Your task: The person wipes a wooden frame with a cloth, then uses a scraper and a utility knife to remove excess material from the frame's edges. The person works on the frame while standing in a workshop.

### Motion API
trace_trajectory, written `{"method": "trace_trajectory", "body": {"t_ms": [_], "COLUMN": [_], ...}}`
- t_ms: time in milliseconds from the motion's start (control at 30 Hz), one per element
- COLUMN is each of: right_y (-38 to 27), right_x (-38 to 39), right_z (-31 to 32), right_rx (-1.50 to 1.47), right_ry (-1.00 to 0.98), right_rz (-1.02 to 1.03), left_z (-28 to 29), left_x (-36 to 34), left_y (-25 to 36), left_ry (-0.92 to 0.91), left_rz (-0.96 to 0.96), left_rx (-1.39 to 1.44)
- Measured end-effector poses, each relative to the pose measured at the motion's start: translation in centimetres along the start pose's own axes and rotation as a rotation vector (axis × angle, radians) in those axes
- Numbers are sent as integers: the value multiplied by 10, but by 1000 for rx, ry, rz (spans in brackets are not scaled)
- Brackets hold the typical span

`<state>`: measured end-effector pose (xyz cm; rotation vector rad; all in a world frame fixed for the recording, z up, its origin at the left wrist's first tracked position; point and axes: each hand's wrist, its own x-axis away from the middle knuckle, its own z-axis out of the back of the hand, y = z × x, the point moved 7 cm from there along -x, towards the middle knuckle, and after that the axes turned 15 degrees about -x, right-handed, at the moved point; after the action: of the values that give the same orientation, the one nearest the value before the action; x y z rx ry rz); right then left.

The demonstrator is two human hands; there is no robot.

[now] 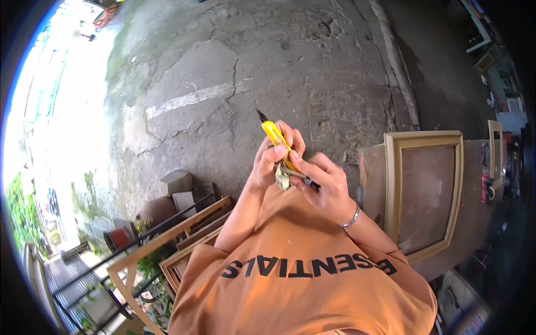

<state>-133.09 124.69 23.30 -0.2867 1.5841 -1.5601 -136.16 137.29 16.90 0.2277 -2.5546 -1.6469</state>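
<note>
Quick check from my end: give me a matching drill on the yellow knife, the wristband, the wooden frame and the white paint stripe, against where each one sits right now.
Things:
1. yellow knife
2. wristband
3. wooden frame
4. white paint stripe

Places:
A. on the cracked ground, far side of the hands
B. on the right hand's wrist
C. held between the left hand and right hand, blade pointing away
D. lying on a board at the person's right

Pairs: 1-C, 2-B, 3-D, 4-A
</note>
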Motion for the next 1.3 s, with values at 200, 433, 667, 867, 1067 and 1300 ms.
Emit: {"method": "trace_trajectory", "body": {"t_ms": [200, 433, 667, 867, 1067, 1300], "right_y": [53, 136, 211, 247, 290, 355], "right_x": [-131, -251, -349, -387, -415, -399], "right_z": [56, 158, 320, 462, 613, 783], "right_rx": [155, 190, 125, 345, 413, 219], "right_ry": [244, 462, 694, 799, 990, 1371], "right_rz": [180, 188, 74, 170, 33, -253], "left_z": [28, 19, -49, -148, -244, -363], "left_x": [-178, -387, -595, -746, -880, -1012], "left_y": [35, 42, 17, -19, -90, -192], "left_ry": [-119, -232, -361, -512, -651, -710], "left_rz": [8, -26, -15, 1, 114, 382], "left_rx": [-13, -129, -151, -133, -93, -208]}}
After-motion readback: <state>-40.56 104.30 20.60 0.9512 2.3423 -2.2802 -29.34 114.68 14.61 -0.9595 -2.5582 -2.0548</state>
